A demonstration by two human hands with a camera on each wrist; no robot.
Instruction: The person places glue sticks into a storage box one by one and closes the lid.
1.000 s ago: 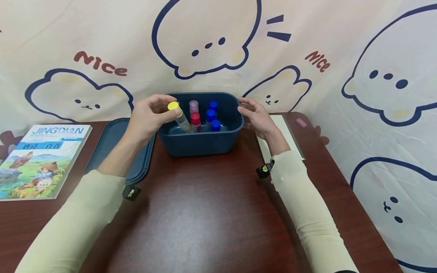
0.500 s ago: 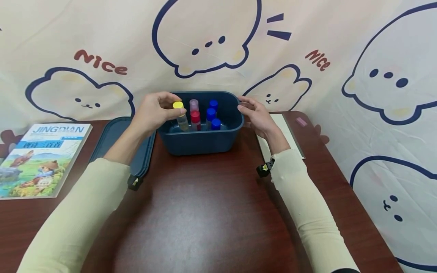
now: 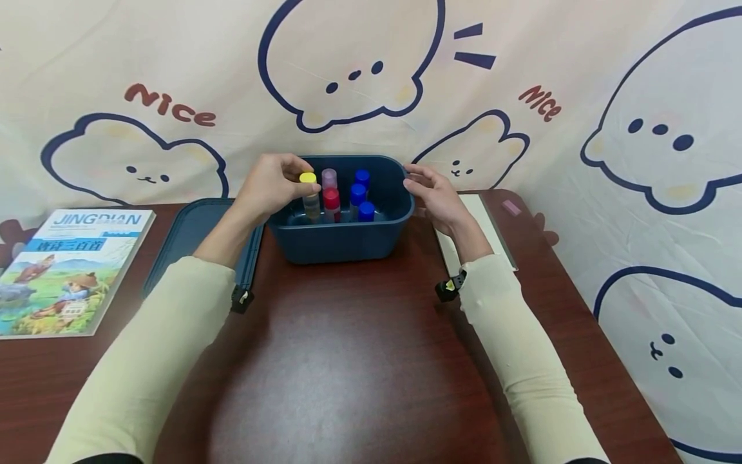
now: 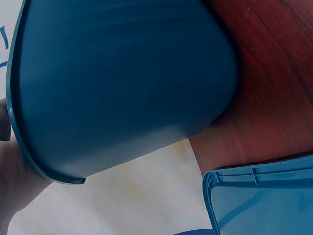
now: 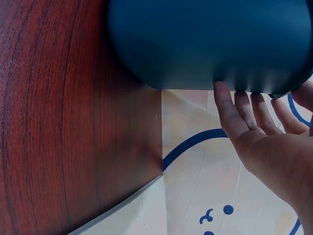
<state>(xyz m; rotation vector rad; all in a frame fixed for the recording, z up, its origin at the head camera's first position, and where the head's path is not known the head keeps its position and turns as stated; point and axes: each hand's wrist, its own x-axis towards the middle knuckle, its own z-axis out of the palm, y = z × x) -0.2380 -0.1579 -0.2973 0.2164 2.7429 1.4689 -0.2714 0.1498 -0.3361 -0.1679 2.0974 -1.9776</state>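
My left hand pinches a clear tube with a yellow cap at the left end of a dark blue plastic bin. The tube stands nearly upright inside the walls; whether its base touches the bin floor I cannot tell. Beside it stand a pink-capped tube, a red-capped tube and several blue-capped tubes. My right hand touches the bin's right end near the rim. In the right wrist view, extended fingers rest against the bin's outer wall. The left wrist view mostly shows the bin's side.
A dark blue lid lies left of the bin, beside a colourful book. On the right are a pale flat board and a small pink piece. A printed cloth hangs behind the brown table.
My left hand has moved slightly right with the yellow-capped tube, which has gone from tilted to nearly upright. My right hand has stayed at the bin's end.
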